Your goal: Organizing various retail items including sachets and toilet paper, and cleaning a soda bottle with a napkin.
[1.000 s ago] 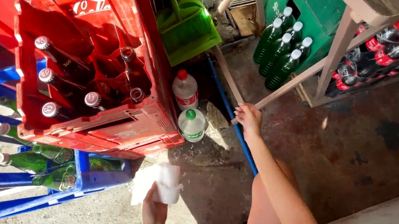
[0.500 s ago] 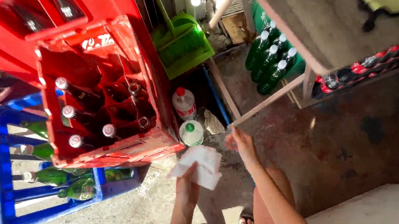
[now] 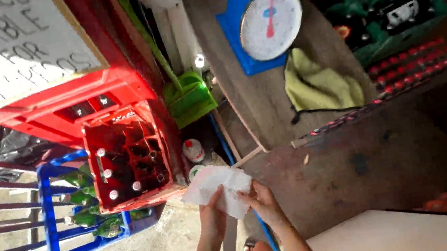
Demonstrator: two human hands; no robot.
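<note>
Beside the red crate (image 3: 130, 158), both hands (image 3: 239, 203) clamped on a crumpled white cloth (image 3: 216, 187), fingertips hidden beneath

Bright daylight, dim right, motion-blurred

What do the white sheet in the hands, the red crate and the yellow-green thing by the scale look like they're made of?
White sheet: thin paper or tissue, probably; matte, crumpled, limp between left hand and right hand. Red crate: moulded plastic, slightly glossy, with rigid dividers around the bottles. Yellow-green thing: cloth, matte, lying in soft folds on the table.
</note>
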